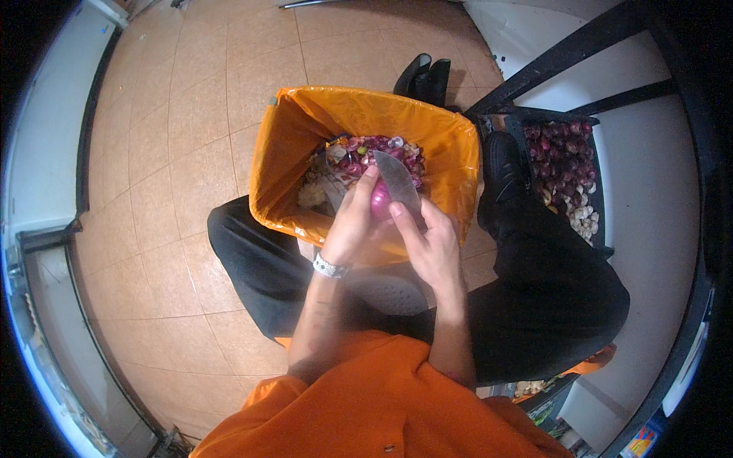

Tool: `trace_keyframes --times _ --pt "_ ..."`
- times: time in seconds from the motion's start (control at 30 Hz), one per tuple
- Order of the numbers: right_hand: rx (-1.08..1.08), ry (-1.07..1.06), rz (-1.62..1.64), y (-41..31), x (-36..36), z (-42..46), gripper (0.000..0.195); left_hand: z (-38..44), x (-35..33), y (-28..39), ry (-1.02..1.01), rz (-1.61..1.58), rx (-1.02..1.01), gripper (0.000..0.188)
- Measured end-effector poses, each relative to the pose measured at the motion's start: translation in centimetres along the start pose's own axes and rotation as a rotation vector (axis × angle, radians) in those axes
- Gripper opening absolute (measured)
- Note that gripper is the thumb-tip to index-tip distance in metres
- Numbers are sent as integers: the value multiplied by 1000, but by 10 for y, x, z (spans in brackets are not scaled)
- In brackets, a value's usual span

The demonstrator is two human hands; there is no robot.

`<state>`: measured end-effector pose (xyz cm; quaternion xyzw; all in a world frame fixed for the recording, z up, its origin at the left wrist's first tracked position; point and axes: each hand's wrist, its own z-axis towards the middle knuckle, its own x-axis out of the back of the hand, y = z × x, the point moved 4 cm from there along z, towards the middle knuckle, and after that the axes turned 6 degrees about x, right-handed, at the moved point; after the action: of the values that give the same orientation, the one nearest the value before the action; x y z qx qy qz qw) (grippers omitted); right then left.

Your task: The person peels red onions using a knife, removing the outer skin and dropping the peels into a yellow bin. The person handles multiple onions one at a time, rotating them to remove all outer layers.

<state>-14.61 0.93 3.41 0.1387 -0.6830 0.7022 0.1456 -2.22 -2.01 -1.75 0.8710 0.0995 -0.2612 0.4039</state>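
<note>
A peeled, shiny purple-red onion (380, 200) is held in my left hand (354, 217), its thumb along the upper side. My right hand (430, 243) grips a knife with a wide metal blade (396, 178); the handle is hidden in the fist. The blade points away from me, close beside the onion, and my right thumb rests near the onion. Whether the edge touches it I cannot tell. Both hands are above the near part of a bin lined with an orange plastic bag (441, 129). Inside lie red onion skins (375, 143) and pale scraps (314, 194).
A black crate (604, 229) at right holds red onions (558, 151) and pale garlic cloves (584, 220). Black boots (424, 80) stand beyond the bin on the tiled floor (194, 143). A dark frame (572, 51) rises at right, above the crate. My knees flank the bin.
</note>
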Motion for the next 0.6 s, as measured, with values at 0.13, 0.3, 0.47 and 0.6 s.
trace_keyframes --times 0.13,0.3,0.47,0.6 --pt "1 -10 10 -9 -1 -3 23 0 0 -2 9 19 -73 41" --pt "6 71 176 0 -4 -5 24 -1 -7 -3 -35 -200 19 37" --pt "147 133 170 -2 -8 -7 23 7 -4 -11 -14 -200 -60 36" --pt "221 -105 17 -14 -18 -15 19 6 -6 -9 -208 -310 -92 40"
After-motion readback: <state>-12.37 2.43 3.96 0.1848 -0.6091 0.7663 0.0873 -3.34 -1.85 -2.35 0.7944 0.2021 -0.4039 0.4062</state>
